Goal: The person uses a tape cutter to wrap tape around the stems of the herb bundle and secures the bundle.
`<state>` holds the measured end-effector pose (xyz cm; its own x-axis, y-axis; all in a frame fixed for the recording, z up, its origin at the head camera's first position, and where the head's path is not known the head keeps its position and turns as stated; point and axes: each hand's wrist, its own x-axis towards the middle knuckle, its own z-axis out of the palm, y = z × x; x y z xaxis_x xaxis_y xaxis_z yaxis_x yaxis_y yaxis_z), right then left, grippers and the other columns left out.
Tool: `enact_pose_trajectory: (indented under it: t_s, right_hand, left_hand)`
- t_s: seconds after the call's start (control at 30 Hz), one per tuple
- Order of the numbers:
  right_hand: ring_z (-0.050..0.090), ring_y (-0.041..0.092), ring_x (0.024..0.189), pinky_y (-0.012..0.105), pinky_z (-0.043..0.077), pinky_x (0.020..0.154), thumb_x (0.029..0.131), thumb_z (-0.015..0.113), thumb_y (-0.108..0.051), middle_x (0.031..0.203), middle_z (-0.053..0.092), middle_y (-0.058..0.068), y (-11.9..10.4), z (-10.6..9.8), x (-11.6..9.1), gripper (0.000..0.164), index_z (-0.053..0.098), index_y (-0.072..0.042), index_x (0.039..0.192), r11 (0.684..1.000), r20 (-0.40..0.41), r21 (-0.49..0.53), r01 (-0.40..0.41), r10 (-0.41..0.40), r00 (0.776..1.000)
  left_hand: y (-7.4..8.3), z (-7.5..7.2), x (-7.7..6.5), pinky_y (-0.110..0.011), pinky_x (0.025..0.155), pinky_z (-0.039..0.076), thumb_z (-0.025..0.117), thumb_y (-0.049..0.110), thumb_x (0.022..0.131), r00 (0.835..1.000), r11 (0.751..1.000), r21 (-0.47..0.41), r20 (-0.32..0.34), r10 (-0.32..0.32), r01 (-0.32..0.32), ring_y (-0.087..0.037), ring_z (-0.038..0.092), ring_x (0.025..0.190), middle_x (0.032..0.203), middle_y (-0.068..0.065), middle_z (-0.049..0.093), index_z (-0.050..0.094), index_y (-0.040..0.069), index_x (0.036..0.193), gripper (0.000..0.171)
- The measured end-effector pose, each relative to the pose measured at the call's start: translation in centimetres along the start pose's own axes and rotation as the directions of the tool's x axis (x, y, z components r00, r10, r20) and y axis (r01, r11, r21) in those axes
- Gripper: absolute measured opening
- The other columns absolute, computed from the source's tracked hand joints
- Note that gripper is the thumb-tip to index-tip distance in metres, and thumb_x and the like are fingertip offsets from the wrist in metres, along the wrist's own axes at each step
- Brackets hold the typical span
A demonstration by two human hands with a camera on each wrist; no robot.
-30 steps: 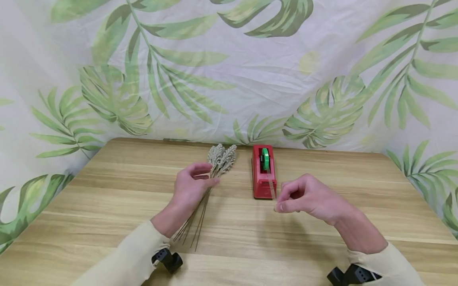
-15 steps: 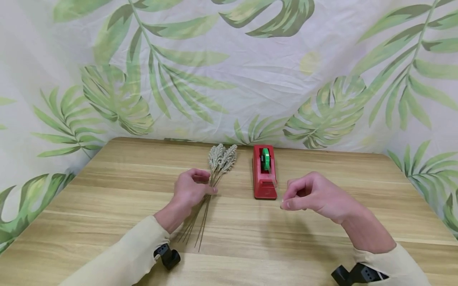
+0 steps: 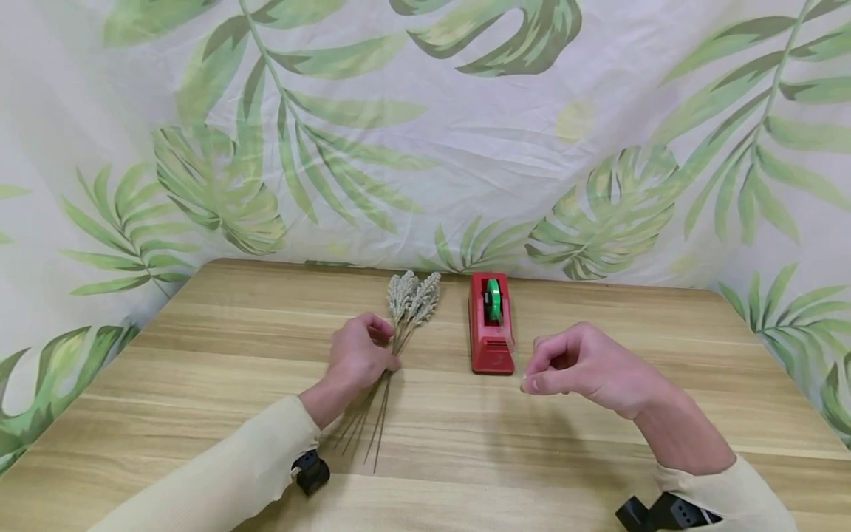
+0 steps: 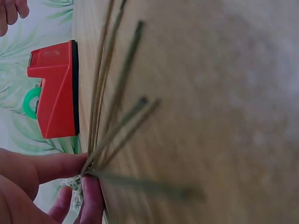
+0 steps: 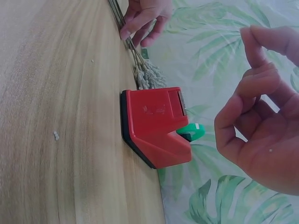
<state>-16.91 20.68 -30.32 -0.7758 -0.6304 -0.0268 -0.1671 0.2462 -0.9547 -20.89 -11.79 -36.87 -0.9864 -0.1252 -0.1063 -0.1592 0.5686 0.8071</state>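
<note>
My left hand [image 3: 357, 355] pinches the thin stems [image 4: 128, 123] of a small bunch of dried flowers between thumb and finger, just below the pale grey-green flower heads [image 3: 414, 297]. Loose stem ends fan out toward the front of the table. To the right of the bunch stands a red tape dispenser [image 3: 492, 360] with a green-rimmed tape roll [image 3: 493, 299] in it. My right hand [image 3: 595, 369] is raised to the right of the dispenser, thumb and index finger pressed together on a short piece of clear tape [image 3: 523, 383], barely visible at the fingertips.
Everything rests on a wood-grain table [image 3: 219, 355]. Behind it hangs a white cloth [image 3: 479, 148] printed with green leaves. A small white crumb [image 5: 56, 135] lies on the tabletop in the right wrist view.
The clear tape stretched from dispenser to right hand has parted, and that hand has shifted slightly right, away from the dispenser. My left hand has slid a little down the stems.
</note>
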Motion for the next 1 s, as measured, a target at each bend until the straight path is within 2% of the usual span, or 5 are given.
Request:
enact_pose_trajectory:
  t_s: [0.27,0.47,0.63,0.83,1.0]
  right_hand:
    - [0.048,0.007,0.071,0.028,0.037,0.058,0.091,0.076,-0.005,0.074,0.056,-0.009,-0.2,0.0,0.0,0.009,0.077,0.004,0.091,1.0,-0.001,-0.003,-0.008,0.008,1.0]
    - [0.05,0.006,0.072,0.026,0.042,0.062,0.092,0.075,-0.006,0.075,0.06,-0.01,-0.4,0.0,-0.2,0.008,0.077,0.002,0.089,0.999,-0.038,-0.048,-0.014,0.012,0.999]
    - [0.051,0.008,0.072,0.028,0.045,0.065,0.095,0.076,-0.012,0.077,0.061,-0.008,-1.0,0.3,-0.4,0.011,0.076,-0.002,0.09,0.995,-0.101,-0.092,-0.044,0.034,0.994]
    - [0.06,0.012,0.082,0.029,0.049,0.073,0.098,0.074,-0.015,0.087,0.069,-0.007,-1.6,0.7,-0.8,0.011,0.076,-0.005,0.095,0.993,-0.233,-0.074,-0.093,0.074,0.97]
    - [0.056,0.013,0.079,0.029,0.045,0.069,0.099,0.073,-0.018,0.081,0.063,-0.009,-2.3,0.8,-0.9,0.006,0.075,-0.014,0.095,0.991,-0.368,-0.033,-0.128,0.107,0.924]
  left_hand:
    - [-0.4,-1.2,0.4,-0.03,0.067,0.058,0.083,-0.003,0.077,1.0,0.999,0.035,0.028,0.005,-0.006,-0.024,0.075,0.088,0.104,-0.015,0.08,0.067,0.001,0.123,0.048]
    - [-0.8,-2.0,0.5,-0.033,0.079,0.06,0.081,0.004,0.081,0.999,0.998,0.061,0.04,0.0,-0.002,-0.026,0.079,0.093,0.103,-0.016,0.082,0.072,0.0,0.121,0.042]
    - [-1.3,-2.6,0.4,-0.027,0.073,0.057,0.077,0.002,0.081,1.0,0.999,0.048,0.02,0.011,-0.012,-0.018,0.077,0.077,0.093,-0.015,0.083,0.078,-0.001,0.114,0.032]
    - [-1.7,-3.0,0.1,-0.025,0.071,0.053,0.071,0.0,0.091,0.994,0.988,0.109,-0.003,0.11,-0.109,-0.01,0.069,0.067,0.093,-0.013,0.082,0.08,0.0,0.112,0.023]
    - [-1.6,-3.7,-0.3,-0.024,0.063,0.05,0.066,0.001,0.098,0.972,0.965,0.13,-0.02,0.233,-0.229,-0.012,0.065,0.07,0.107,-0.017,0.08,0.078,0.0,0.119,0.024]
